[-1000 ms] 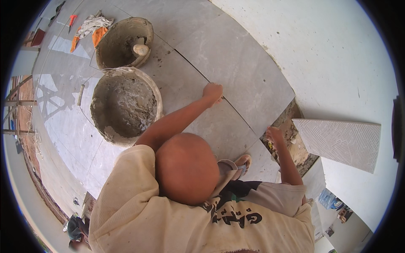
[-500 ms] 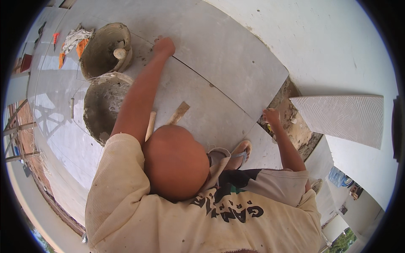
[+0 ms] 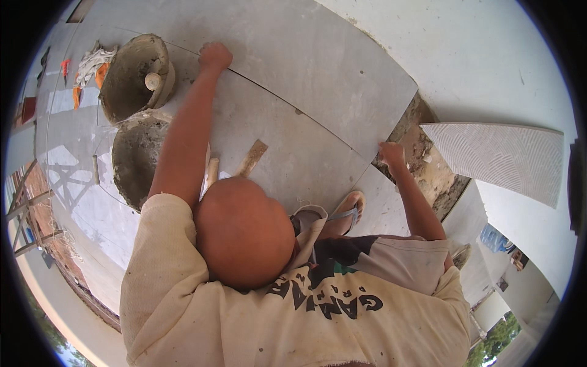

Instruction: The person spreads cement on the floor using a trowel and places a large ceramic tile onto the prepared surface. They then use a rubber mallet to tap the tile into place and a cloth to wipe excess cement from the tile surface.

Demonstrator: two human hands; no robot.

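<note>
My left hand (image 3: 216, 55), its fingers curled closed, is on the far end of a dark joint between large grey floor tiles (image 3: 318, 73). Whatever it may grip is hidden. My right hand (image 3: 391, 153) is closed at the tile corner beside a gap of bare rubble and mortar (image 3: 428, 165); I cannot make out what its fingers hold. A thin line (image 3: 140, 32) runs toward my left hand. Below the joint lies a flat scraper-like tool (image 3: 254, 158), partly hidden by my bent knee (image 3: 244, 232), beside a wooden handle (image 3: 213, 171).
Two mortar-caked buckets (image 3: 162, 67) (image 3: 124, 165) stand left of my left arm; a pale rounded object (image 3: 153, 81) is in the farther one. Behind them lie a cloth (image 3: 95, 64) and a red-handled tool (image 3: 65, 66). A slab with ridged adhesive (image 3: 501, 159) leans against the white wall (image 3: 483, 55).
The view has shifted slightly. My left hand has slid a little farther left along the joint. My right hand stays at the tile corner; a small yellowish thing below it no longer shows.
</note>
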